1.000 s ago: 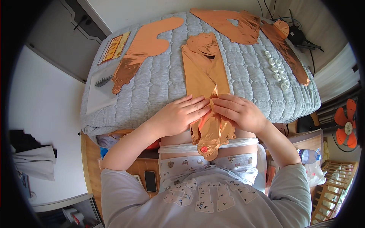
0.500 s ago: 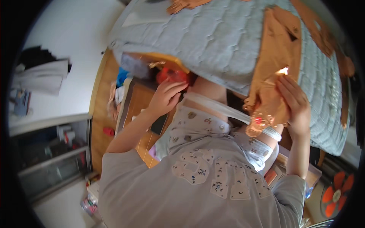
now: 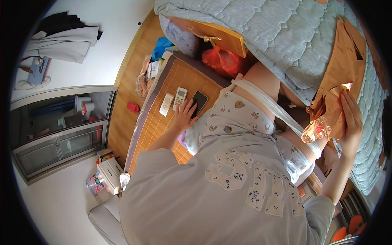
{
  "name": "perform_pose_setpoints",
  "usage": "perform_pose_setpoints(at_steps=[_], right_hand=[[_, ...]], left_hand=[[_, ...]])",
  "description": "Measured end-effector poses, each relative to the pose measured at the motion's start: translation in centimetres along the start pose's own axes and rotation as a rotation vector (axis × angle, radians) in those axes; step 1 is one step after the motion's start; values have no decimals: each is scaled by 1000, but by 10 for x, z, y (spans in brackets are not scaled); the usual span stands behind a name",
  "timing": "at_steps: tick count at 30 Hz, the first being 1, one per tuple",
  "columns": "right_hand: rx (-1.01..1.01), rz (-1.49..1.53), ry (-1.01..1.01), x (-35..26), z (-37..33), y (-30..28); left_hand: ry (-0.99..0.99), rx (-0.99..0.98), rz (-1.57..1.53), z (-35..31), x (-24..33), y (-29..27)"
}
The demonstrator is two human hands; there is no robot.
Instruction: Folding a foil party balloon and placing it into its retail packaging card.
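My left hand [image 3: 185,117] is open, fingers spread, its fingertips at the lower left edge of a black phone [image 3: 199,103]. Beside the phone lie a white remote control [image 3: 180,98] and a white oblong device [image 3: 166,105]. On the right, my right hand [image 3: 352,118] grips a long orange-brown piece of fabric [image 3: 341,67] that drapes over the bed edge. My fingers lie along its side, partly hidden by a fold with a bright spot. A shiny clear bundle with something red in it [image 3: 316,131] hangs at the fabric's lower end.
The quilted bed [image 3: 286,36] runs across the top and right. A red plastic bag [image 3: 222,61] sits by a wooden panel [image 3: 222,34]. White stretched cloth [image 3: 273,106] crosses my thighs. An orange-bladed fan [image 3: 349,228] stands lower right, and a cabinet [image 3: 61,134] is at left.
My left hand has moved from the red bag down to the phone on the mat. The view has swung left, and my right hand still holds the fabric.
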State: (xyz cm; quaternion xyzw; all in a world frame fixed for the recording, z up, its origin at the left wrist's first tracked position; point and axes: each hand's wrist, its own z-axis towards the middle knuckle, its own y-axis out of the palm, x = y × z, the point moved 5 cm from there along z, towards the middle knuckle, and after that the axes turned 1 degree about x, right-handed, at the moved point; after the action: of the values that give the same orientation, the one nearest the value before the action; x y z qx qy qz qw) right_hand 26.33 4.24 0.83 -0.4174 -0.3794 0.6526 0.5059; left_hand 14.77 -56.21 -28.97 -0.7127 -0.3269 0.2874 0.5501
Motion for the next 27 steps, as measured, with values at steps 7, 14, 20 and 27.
perform_pose_setpoints(at_steps=[7,14,20,27], right_hand=[[-17,-16,-8,1,-1,-1],[11,-44,-19,-1,1,-2],[16,-46,-32,-2,5,-3],[6,52,44,-12,10,-8]], left_hand=[[-191,148,-79,2,-29,-7],[-172,167,-145,3,-22,-6],[-167,309,-227,24,-23,-20],[472,804,-463,108,72,-157]])
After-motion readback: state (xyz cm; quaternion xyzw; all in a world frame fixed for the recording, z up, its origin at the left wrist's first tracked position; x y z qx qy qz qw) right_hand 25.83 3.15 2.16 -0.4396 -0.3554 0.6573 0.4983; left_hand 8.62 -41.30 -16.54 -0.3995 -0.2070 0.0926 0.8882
